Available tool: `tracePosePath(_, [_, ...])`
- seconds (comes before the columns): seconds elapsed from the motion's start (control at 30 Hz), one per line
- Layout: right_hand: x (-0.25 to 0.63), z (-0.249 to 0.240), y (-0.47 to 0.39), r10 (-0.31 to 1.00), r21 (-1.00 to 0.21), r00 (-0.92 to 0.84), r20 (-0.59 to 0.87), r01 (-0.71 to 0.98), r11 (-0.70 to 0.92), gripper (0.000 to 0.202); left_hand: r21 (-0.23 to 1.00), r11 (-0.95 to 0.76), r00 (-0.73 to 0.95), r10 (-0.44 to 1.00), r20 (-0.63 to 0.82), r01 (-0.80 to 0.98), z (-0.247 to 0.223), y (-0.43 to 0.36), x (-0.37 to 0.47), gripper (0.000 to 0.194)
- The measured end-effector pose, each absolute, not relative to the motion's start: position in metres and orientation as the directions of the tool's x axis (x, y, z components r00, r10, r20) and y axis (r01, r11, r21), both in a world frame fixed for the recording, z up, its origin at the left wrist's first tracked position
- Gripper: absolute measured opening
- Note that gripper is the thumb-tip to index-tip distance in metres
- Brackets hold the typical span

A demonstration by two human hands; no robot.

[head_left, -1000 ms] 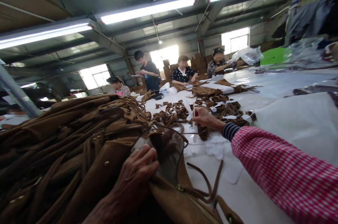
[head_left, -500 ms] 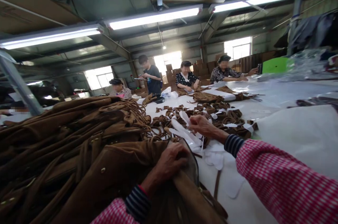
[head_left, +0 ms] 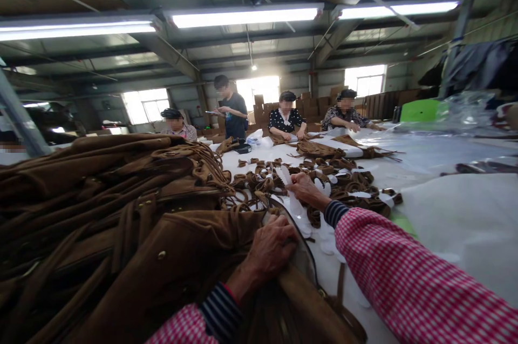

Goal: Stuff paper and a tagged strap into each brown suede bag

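Observation:
My left hand has its fingers curled over the edge of a brown suede-like bag with a dark trim and metal snaps. The bag's mouth is held partly open, and the fingertips are hidden inside it. Further forward, my right hand pinches a white strip with a scalloped edge, which stands upright above the table. Just beyond that hand spreads a heap of coiled brown straps mixed with small white pieces.
A tall stack of brown bags fills the left side. The white table runs to the right, with clear plastic and a green panel at its far end. Several co-workers, one of them a person standing, are across the table.
My right hand has turned and lifted the white strip more upright; the fan of white strips below it has narrowed. My left hand stays on the bag edge. The view has levelled slightly.

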State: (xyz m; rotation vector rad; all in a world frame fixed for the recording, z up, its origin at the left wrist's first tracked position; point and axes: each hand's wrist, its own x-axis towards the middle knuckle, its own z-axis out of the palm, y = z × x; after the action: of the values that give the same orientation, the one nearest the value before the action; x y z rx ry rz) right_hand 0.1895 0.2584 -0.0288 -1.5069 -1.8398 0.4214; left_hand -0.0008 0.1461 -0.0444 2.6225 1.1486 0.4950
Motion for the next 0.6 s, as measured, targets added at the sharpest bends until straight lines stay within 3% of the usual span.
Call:
tracePosePath(0.2, [0.198, -0.023, 0.245, 0.932, -0.528, -0.074, 0.356, 0.807, 0.266, 0.014, 0.274, -0.739, 0.696, 0.673, 0.252, 0.615, -0.043, 0.144, -0.002, 0.017])
tracePosePath(0.3, [0.203, -0.023, 0.218, 0.922, -0.501, -0.101, 0.374, 0.815, 0.292, 0.016, 0.313, -0.764, 0.718, 0.641, 0.270, 0.564, -0.044, 0.147, -0.004, 0.020])
tracePosePath(0.5, [0.200, -0.048, 0.141, 0.937, -0.545, -0.276, 0.211, 0.763, 0.348, 0.011, 0.447, -0.744, 0.768, 0.617, 0.174, 0.497, -0.023, 0.152, -0.018, 0.003])
tracePosePath(0.6, [0.195, -0.064, 0.119, 0.918, -0.516, -0.373, 0.133, 0.765, 0.386, 0.033, 0.466, -0.768, 0.849, 0.524, 0.062, 0.440, 0.000, 0.140, -0.025, 0.019])
